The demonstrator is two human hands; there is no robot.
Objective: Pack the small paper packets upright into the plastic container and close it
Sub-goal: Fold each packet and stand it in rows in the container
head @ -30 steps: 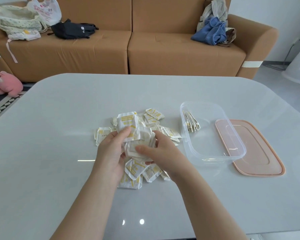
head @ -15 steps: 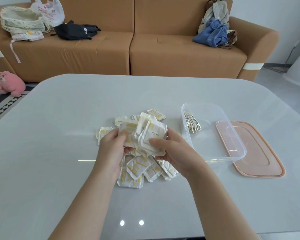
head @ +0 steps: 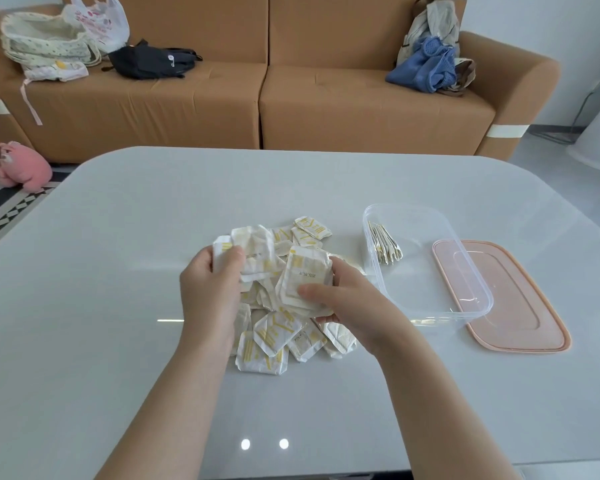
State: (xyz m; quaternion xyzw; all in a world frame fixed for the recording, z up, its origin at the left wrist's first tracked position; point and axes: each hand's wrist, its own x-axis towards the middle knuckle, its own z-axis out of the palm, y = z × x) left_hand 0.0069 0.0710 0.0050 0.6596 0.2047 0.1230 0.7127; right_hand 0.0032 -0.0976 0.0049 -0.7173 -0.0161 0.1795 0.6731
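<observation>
Right hand (head: 340,301): thumb laid across the front and fingers curled behind, pinching a small stack of packets (head: 305,282) with its flat face tilted toward the camera. This hand is just left of the plastic container (head: 482,299), close to its left wall but not touching it.

Left hand (head: 208,289): fingers curled round a looser bunch of packets (head: 253,251), farther left of the container and well apart from it.

Both hands are held over the loose pile (head: 267,341), which lies on the table (head: 118,271) to the left of the container, beside its near half.

The container is open. Its long axis runs away from the person, slanting a little to the left at the far end. A standing row (head: 383,245) of packets leans on edge against the left wall at the far end; the rest of the floor shows bare. The lid (head: 520,306) lies flat, touching or partly under the container's right side; which cannot be told.

Assessment: packing is at an early stage. The right hand is the nearer and the better placed. The coming move runs rightward and slightly away, over the left wall. The stack needs turning on edge, faces parallel to the standing row, to seat against it.
</observation>
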